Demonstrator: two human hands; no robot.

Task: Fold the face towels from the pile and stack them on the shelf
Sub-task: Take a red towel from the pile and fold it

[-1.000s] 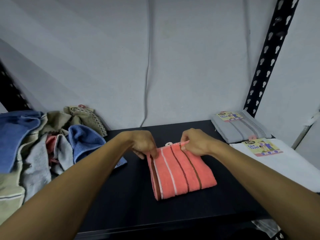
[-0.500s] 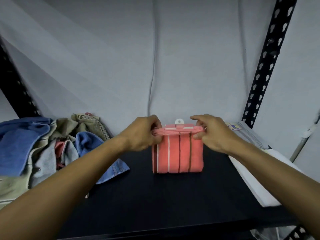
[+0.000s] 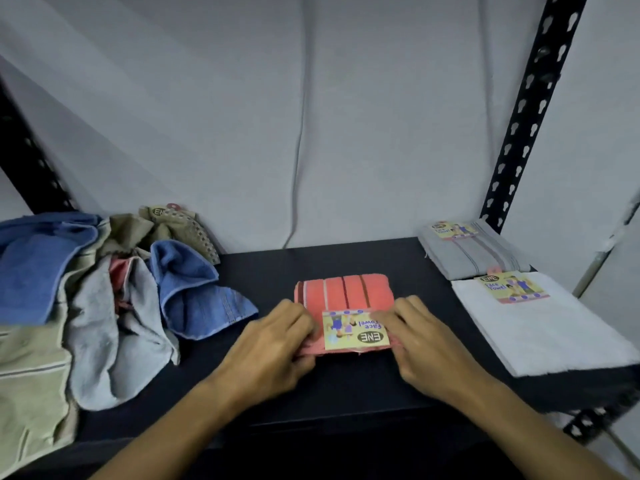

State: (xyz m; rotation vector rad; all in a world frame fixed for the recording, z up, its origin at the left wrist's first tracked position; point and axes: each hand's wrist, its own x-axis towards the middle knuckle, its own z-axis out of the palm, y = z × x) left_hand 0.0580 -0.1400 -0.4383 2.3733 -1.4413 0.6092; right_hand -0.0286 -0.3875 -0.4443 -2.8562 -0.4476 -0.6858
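A coral striped face towel lies folded small on the black shelf, its yellow paper label facing up at the near edge. My left hand grips the towel's near left corner. My right hand grips its near right corner, fingers over the label's edge. A loose pile of towels in blue, grey, olive and pink sits at the left. Two folded towels lie at the right: a grey one at the back and a white one in front.
A grey wall stands behind the shelf. A black perforated upright rises at the right rear corner, another at the far left. The shelf's front edge runs just below my forearms.
The coral towel was lifted upright by its top edge, then folded over toward me. It now lies flat and shorter, label side up, with both hands at its near edge.
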